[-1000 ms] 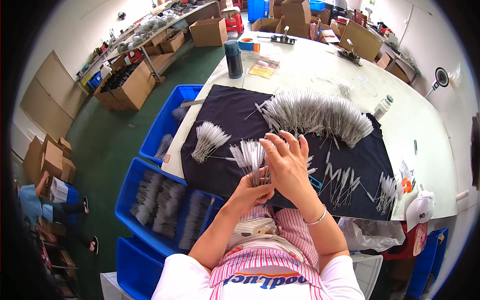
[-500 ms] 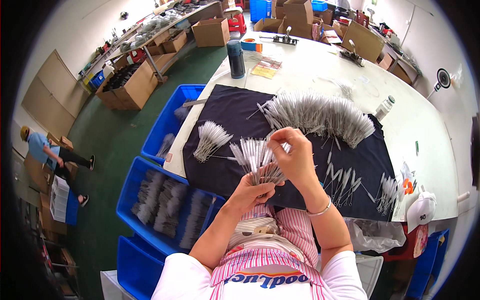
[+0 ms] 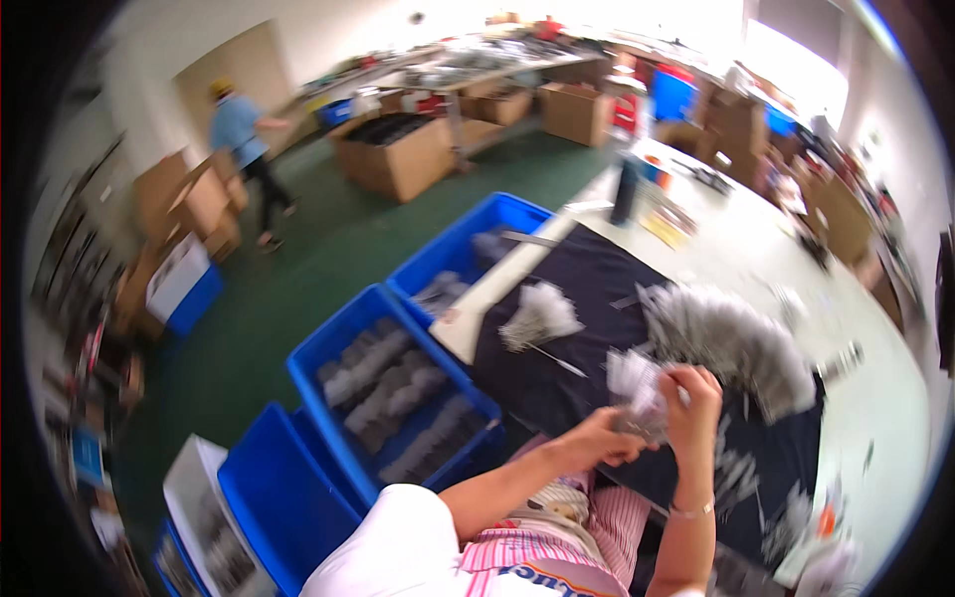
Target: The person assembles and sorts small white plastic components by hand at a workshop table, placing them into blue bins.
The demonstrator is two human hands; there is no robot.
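I hold a fanned bundle of thin grey-white strips (image 3: 637, 390) over the near edge of the dark cloth (image 3: 577, 298) on the white table (image 3: 756, 249). My left hand (image 3: 597, 443) pinches the bundle's base, and my right hand (image 3: 688, 398) is curled around its upper part, fingers pressed to the strips.

A smaller white bundle (image 3: 540, 313) lies on the cloth toward the table's left edge; a long heap of the same strips (image 3: 731, 343) lies just behind my hands. Blue bins (image 3: 393, 398) of grey bundles sit on the green floor off the table's left edge.

Since a moment ago my view has swung left, so the bins and floor fill more of it, and a person in a blue top (image 3: 239, 129) now walks past brown cardboard boxes (image 3: 398, 159) at the far wall.
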